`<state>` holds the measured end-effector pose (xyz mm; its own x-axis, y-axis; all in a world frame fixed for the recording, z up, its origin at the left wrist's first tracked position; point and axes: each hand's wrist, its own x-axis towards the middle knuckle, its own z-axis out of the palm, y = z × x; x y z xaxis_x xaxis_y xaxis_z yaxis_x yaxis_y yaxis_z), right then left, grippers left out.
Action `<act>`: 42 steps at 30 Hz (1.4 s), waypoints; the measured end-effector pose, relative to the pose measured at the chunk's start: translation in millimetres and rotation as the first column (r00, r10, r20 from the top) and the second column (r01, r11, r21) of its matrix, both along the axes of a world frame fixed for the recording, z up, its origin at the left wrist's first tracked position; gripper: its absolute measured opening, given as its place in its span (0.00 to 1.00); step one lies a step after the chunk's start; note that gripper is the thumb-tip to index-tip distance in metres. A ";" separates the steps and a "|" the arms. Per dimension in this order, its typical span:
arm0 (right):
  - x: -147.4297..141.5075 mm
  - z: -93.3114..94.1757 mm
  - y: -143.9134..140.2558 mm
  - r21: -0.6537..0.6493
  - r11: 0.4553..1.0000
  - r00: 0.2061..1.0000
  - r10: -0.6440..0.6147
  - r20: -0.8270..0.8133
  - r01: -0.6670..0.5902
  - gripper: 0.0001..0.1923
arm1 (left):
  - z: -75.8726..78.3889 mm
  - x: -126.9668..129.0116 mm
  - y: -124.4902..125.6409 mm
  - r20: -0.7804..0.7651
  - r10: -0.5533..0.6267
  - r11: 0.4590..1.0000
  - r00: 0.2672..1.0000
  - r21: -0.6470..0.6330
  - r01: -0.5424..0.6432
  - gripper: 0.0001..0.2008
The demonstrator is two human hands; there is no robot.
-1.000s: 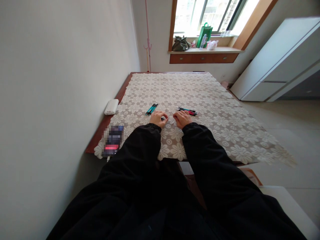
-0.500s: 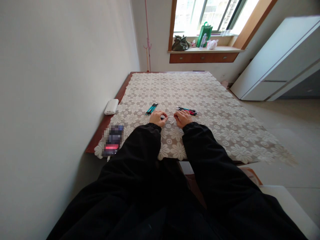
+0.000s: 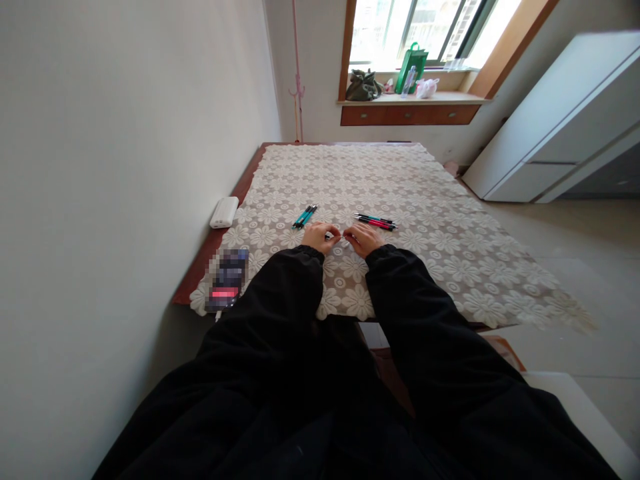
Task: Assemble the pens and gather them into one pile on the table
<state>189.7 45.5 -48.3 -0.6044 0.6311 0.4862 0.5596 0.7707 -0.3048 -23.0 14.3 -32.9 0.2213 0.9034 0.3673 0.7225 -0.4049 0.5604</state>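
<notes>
The left hand [image 3: 319,237] and right hand [image 3: 364,238] meet fingertip to fingertip, pinched on a small pen part [image 3: 342,236] lying left-right over the worktop [image 3: 450,220]. Teal pens [image 3: 305,217] point far-right; red pens [image 3: 376,221] lie left-right.

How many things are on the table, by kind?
Pen clusters: 2, teal pens and red-black pens
White power bank: 1
Dark phone: 1
Small part pinched between left hand and right hand: 1
Total: 5
</notes>
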 end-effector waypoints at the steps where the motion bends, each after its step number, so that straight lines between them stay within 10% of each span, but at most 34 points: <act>1: -0.3 -1.1 0.8 -0.009 1.000 1.000 0.017 -0.012 -0.017 0.10 | -0.8 0.0 0.4 -0.002 -0.012 1.000 1.000 0.002 0.012 0.05; 8: -2.7 -0.8 -3.3 -0.048 0.999 0.997 -0.017 -0.072 0.013 0.06 | -2.6 0.7 1.1 -0.018 -0.063 0.998 0.998 0.015 0.063 0.07; 13: 1.7 0.9 -2.7 -0.033 0.960 0.945 -0.281 -0.166 0.279 0.12 | 2.7 0.2 -2.4 0.033 0.117 0.993 0.993 0.020 -0.118 0.07; 20: 7.9 -4.1 4.3 -0.125 0.937 0.927 -0.342 -0.155 0.325 0.17 | 4.7 -1.6 -4.0 0.059 0.315 0.949 0.947 -0.038 -0.313 0.06; 27: 10.4 1.2 -3.0 -0.078 0.990 0.993 -0.114 0.036 0.116 0.08 | 10.8 -0.5 -7.1 0.035 0.439 0.896 0.898 -0.089 -0.434 0.07; 42: 17.2 -5.3 4.7 -0.125 0.992 0.999 -0.028 0.038 0.033 0.03 | -1.9 -2.2 -2.2 -0.019 0.326 0.945 0.945 0.017 -0.326 0.04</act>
<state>206.9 50.2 -53.6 -0.5994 0.7041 0.3807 0.5947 0.7101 -0.3770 -25.3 12.1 -34.7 -0.0763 0.9224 0.3786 0.8279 -0.1529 0.5396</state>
